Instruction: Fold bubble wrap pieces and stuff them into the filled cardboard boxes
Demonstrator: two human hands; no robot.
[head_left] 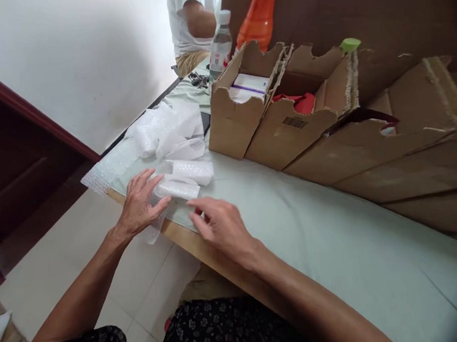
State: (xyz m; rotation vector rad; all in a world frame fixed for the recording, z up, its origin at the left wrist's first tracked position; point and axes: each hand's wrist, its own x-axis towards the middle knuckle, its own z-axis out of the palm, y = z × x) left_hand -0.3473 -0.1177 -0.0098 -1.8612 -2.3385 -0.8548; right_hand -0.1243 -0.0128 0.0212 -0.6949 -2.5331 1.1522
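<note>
My left hand (139,205) lies with its fingers spread on the near left end of rolled bubble wrap pieces. Two small bubble wrap rolls (179,187) rest by the table's near edge, and a flap of the wrap hangs over that edge beneath my palm. Just right of the rolls hovers my right hand (222,223), its thumb and forefinger loosely curved and apart, with nothing visible between them. Its other fingers are mostly hidden. Behind the rolls is a loose heap of bubble wrap (171,125), and a flat bubble wrap sheet (104,171) spreads at the left corner.
Cardboard bins (229,129) line the table's (294,229) back side, holding boxes and red items. Behind them stand a clear bottle (220,47) and an orange bottle (258,19). Keys (198,80) lie near the far end, where a person in a white shirt (192,18) sits.
</note>
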